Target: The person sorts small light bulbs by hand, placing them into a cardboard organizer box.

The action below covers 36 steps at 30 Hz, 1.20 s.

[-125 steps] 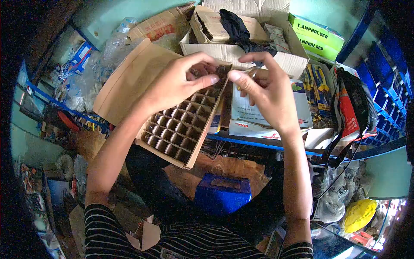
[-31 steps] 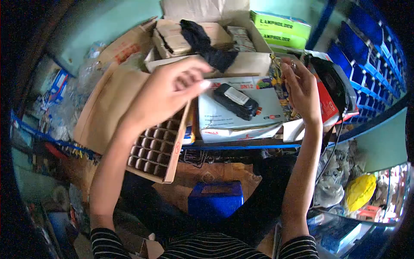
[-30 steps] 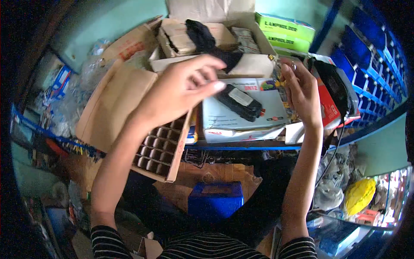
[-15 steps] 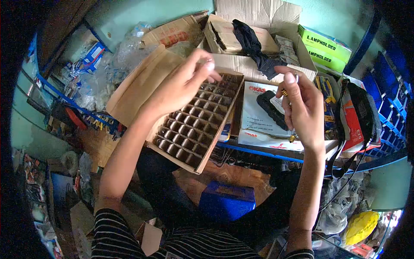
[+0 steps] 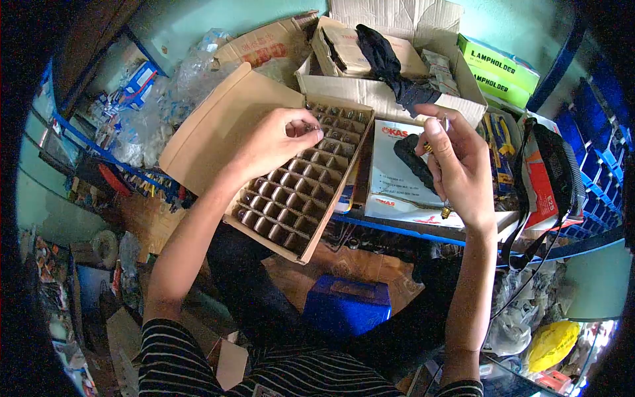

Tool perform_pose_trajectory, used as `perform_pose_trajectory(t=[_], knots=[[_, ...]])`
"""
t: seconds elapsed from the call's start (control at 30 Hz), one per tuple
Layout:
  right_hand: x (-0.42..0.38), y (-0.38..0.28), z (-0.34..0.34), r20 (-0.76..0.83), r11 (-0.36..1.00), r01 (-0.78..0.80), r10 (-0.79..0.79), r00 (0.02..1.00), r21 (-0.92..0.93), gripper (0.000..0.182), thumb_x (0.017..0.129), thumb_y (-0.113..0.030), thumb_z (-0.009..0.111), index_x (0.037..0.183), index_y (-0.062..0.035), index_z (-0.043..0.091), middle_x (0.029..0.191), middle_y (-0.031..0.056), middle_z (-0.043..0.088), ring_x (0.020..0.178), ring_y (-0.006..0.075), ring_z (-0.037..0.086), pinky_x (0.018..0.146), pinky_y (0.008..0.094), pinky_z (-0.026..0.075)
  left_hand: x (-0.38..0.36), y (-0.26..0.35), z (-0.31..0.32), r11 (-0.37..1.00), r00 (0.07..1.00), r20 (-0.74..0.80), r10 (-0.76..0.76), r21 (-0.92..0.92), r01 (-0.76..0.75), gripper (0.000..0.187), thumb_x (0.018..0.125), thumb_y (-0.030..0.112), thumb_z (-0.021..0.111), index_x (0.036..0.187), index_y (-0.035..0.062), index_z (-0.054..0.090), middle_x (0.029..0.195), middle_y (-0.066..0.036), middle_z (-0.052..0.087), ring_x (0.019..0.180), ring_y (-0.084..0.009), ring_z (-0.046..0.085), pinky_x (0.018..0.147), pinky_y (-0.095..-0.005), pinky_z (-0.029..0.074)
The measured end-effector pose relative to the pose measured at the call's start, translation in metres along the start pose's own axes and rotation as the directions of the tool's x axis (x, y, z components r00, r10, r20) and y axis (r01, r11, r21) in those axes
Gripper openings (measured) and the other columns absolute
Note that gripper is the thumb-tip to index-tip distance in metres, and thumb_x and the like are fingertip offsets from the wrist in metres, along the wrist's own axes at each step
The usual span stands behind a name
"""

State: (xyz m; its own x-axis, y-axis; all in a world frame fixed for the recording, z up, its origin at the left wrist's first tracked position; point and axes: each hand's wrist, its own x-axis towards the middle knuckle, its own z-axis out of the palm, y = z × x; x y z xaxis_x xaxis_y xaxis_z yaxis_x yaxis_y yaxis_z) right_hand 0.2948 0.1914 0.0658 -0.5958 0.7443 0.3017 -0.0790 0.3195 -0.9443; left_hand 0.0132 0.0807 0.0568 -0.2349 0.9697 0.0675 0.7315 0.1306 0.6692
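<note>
My left hand [image 5: 281, 140] is closed in a pinch above the upper left rows of a shallow cardboard box with dividers [image 5: 304, 250]. What lies between its fingertips is small and mostly hidden. Small glass bulbs [image 5: 340, 112] stand in the box's far cells, while many nearer cells look hollow. Held up to the right of the box, my right hand [image 5: 463, 165] is closed around several small bulbs [image 5: 446, 212] with brass-coloured bases. One base pokes out below the fingers, another beside the thumb.
Under my right hand lies a white OKAS box [image 5: 390, 172] with a black object [image 5: 415, 165] on it. Behind stands an open carton [image 5: 390, 94] with black cloth. Green lampholder boxes [image 5: 496, 69] are at the back right, plastic bags [image 5: 192, 79] at the left, a blue box [image 5: 347, 308] below.
My left hand has moved slightly down and left, nearer the box's cells, with its fingers drawn into a pinch. My right hand has shifted a little left, still holding the bulbs.
</note>
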Motion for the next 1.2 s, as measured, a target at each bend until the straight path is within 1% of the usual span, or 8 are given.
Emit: perform_pose_trajectory(t=[0.17,0.3,0.57,0.7,0.8,0.93,1.1,1.2], knots=[[0.0,0.003,0.002,0.033,0.999,0.028,-0.028,0.999,0.021,0.031,0.095,-0.027,0.072,0.11,-0.002,0.06,0.086,0.0078,0.071,0.079,0.0103,0.061,0.07,0.0263,0.047,-0.003,0.019,-0.003,1.0,0.987,-0.156,0.025,-0.01,-0.027,0.023,0.095,0.02,0.07,0.109,0.0008,0.071,0.09,-0.001,0.069,0.08,-0.0073,0.059,0.074,-0.0258,0.049],[-0.003,0.002,0.012,0.086,0.971,0.121,-0.105,0.991,-0.206,0.033,0.089,-0.02,0.077,0.11,-0.0009,0.06,0.097,0.0129,0.073,0.095,0.0213,0.071,0.084,0.0336,0.053,-0.017,0.08,-0.003,0.944,0.948,-0.054,0.313,-0.089,-0.317,0.027,0.091,0.019,0.074,0.113,0.0043,0.071,0.086,0.001,0.067,0.081,-0.0067,0.06,0.076,-0.0252,0.048],[-0.008,0.004,0.034,0.02,0.908,0.264,-0.272,0.962,-0.325,0.035,0.087,-0.021,0.078,0.115,-0.0074,0.062,0.089,0.014,0.073,0.076,0.0338,0.072,0.068,0.0407,0.056,-0.01,0.1,0.009,0.923,0.92,-0.072,0.384,0.004,-0.385,0.016,0.089,0.012,0.074,0.099,0.0002,0.072,0.093,-0.006,0.073,0.09,-0.0112,0.066,0.085,-0.0291,0.052],[-0.01,-0.004,0.029,0.126,0.898,0.25,-0.218,0.968,-0.362,0.03,0.089,-0.021,0.076,0.114,-0.007,0.067,0.089,0.0128,0.073,0.074,0.0288,0.072,0.068,0.0381,0.055,-0.014,0.089,-0.019,0.925,0.925,-0.026,0.38,0.036,-0.379,0.015,0.091,0.013,0.072,0.1,0.0007,0.071,0.095,-0.003,0.072,0.092,-0.0122,0.065,0.087,-0.0289,0.051],[-0.007,0.007,0.025,0.109,0.884,0.342,-0.324,0.94,-0.319,0.024,0.09,-0.022,0.075,0.105,-0.0036,0.07,0.085,0.0136,0.072,0.074,0.0266,0.071,0.069,0.0368,0.054,-0.008,0.058,-0.035,0.951,0.97,-0.047,0.237,0.213,-0.223,0.017,0.091,0.015,0.072,0.1,0.0007,0.07,0.093,-0.003,0.072,0.089,-0.0132,0.065,0.086,-0.0308,0.052],[-0.007,-0.002,0.014,0.074,0.902,0.213,-0.2,0.977,-0.376,0.025,0.093,-0.025,0.072,0.092,0.0,0.073,0.08,0.0143,0.072,0.074,0.0258,0.071,0.068,0.036,0.053,-0.008,0.031,-0.039,0.948,0.997,-0.046,-0.059,0.311,0.07,0.022,0.093,0.018,0.07,0.101,-0.0019,0.068,0.091,-0.008,0.071,0.088,-0.0166,0.066,0.085,-0.0355,0.053],[-0.008,0.004,0.012,0.036,0.906,0.183,-0.183,0.982,-0.381,0.027,0.096,-0.026,0.069,0.097,0.0003,0.073,0.079,0.0158,0.071,0.069,0.026,0.068,0.069,0.0345,0.052,-0.005,0.011,-0.028,0.938,0.996,-0.012,-0.088,0.336,0.087,0.025,0.094,0.021,0.07,0.1,-0.0031,0.067,0.093,-0.012,0.071,0.09,-0.0203,0.067,0.088,-0.0365,0.052],[-0.008,0.007,0.013,0.033,0.899,0.219,-0.224,0.974,-0.379,0.03,0.097,-0.029,0.069,0.097,0.0007,0.072,0.077,0.0117,0.071,0.068,0.0227,0.067,0.069,0.0328,0.052,-0.004,0.007,-0.026,0.941,0.996,-0.058,0.074,0.333,-0.051,0.029,0.093,0.024,0.071,0.105,-0.0022,0.066,0.094,-0.011,0.07,0.09,-0.0201,0.066,0.088,-0.0371,0.052]])
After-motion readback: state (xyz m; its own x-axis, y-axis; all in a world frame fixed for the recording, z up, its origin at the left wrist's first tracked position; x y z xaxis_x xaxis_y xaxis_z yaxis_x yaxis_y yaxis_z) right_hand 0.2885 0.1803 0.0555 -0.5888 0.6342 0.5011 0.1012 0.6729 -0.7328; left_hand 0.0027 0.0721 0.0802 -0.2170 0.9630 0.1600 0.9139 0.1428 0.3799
